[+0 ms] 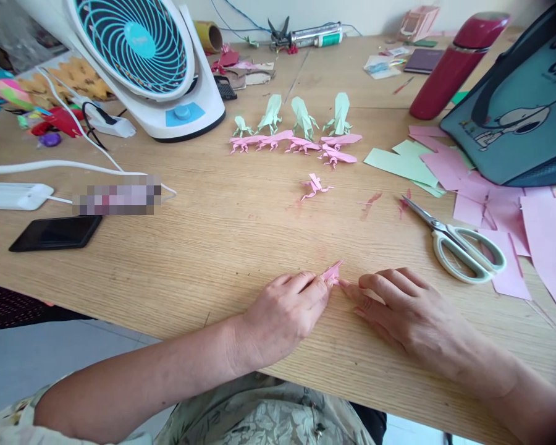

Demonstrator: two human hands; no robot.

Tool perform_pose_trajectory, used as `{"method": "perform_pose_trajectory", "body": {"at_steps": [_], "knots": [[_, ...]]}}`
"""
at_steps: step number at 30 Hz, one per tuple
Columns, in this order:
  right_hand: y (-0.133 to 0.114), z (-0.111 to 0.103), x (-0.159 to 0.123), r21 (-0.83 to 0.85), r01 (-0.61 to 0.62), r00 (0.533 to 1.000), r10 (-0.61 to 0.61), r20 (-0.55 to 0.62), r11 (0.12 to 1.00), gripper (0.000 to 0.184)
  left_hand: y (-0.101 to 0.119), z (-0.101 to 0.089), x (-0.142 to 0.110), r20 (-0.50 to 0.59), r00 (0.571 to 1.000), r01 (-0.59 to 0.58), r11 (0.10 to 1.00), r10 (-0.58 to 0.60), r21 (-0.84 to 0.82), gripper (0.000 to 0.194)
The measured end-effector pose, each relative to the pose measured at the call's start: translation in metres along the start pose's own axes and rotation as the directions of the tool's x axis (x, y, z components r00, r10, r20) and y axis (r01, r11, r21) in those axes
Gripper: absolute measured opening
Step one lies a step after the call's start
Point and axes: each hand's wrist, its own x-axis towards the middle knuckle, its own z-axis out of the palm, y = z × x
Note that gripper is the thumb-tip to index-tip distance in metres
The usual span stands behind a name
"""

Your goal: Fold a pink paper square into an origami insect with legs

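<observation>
A small pink folded-paper figure (pixel 332 273) is pinched in the fingers of my left hand (pixel 285 309), low over the front part of the table. One end of it points up and to the right. My right hand (pixel 408 309) lies close on the right, and its extended index finger reaches the figure's right side. The thumb of that hand is apart from the index finger, and the other fingers are bent. Beyond both hands stands a pink origami insect (pixel 314 185). Farther back are several pink origami insects (pixel 301 144) and several light green ones (pixel 303 117).
Scissors (pixel 463 241) lie right of my right hand, by pink paper sheets (pixel 505 259) and green paper (pixel 398 165). A red flask (pixel 454 74) and blue-green bag (pixel 514 117) stand behind. At left are a fan (pixel 180 117), a phone (pixel 55 233) and white cables.
</observation>
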Motion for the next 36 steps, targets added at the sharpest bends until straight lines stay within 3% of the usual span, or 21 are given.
{"method": "perform_pose_trajectory", "body": {"at_steps": [10,23,31,36], "knots": [[-0.003,0.002,-0.013,0.180,-0.090,0.994,0.099,-0.045,0.980,0.024,-0.003,0.003,-0.002,0.052,0.999,0.000,1.000,0.001,-0.013,0.047],[-0.012,0.002,-0.013,0.098,-0.134,0.988,0.141,-0.070,0.986,0.024,-0.005,0.004,-0.001,0.039,0.999,0.024,0.989,-0.019,-0.145,0.049],[-0.018,0.003,-0.008,-0.039,-0.222,0.970,0.217,-0.109,0.974,0.023,0.010,0.001,0.008,0.082,0.996,0.040,0.992,-0.030,-0.120,0.053],[-0.037,0.005,-0.002,0.122,-0.280,0.936,0.299,-0.185,0.952,0.033,0.024,0.000,0.015,0.077,0.989,0.135,0.974,-0.123,-0.183,0.046]]}}
